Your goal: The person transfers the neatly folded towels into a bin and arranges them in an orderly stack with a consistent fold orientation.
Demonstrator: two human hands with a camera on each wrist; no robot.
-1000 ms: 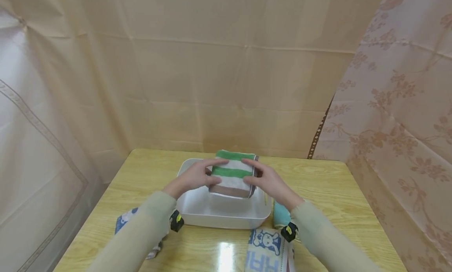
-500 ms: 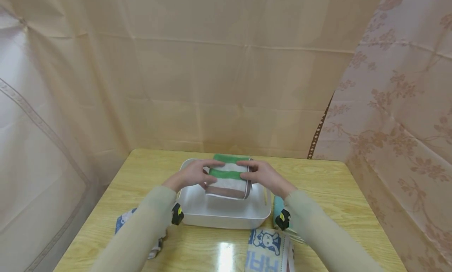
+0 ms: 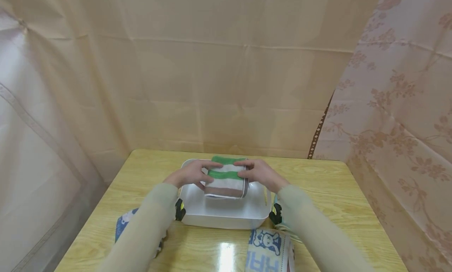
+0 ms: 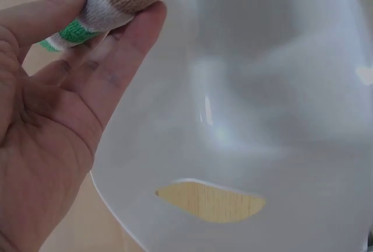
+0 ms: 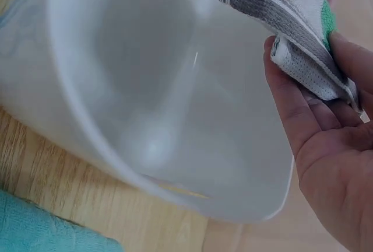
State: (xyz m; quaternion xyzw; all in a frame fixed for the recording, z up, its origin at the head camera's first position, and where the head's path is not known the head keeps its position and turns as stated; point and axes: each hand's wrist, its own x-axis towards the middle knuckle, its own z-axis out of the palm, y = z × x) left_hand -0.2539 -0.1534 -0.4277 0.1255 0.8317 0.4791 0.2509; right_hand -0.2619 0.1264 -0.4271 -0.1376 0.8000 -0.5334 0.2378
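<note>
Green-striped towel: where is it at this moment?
In the head view, the green-striped towel is below the middle, held between the left hand and right hand, over the white basin.

Striped towel (image 3: 226, 183) has green, white and brown stripes, grey edge band. Tub (image 3: 226, 222) is plain white. Letter towel (image 3: 265, 248), near right, is cream with blue-and-white bear, pale blue letters. Another towel (image 5: 46, 228), right, is teal. Near left cloth (image 3: 123, 223) shows blue and white. Table (image 3: 310, 182) is yellowish wood grain. Sleeves (image 3: 152, 217) are pale green; wrist devices (image 3: 180, 210) black with yellow. Far curtain (image 3: 226, 76) is beige; right curtain (image 3: 399, 107) pale pink, brownish floral print.
</note>
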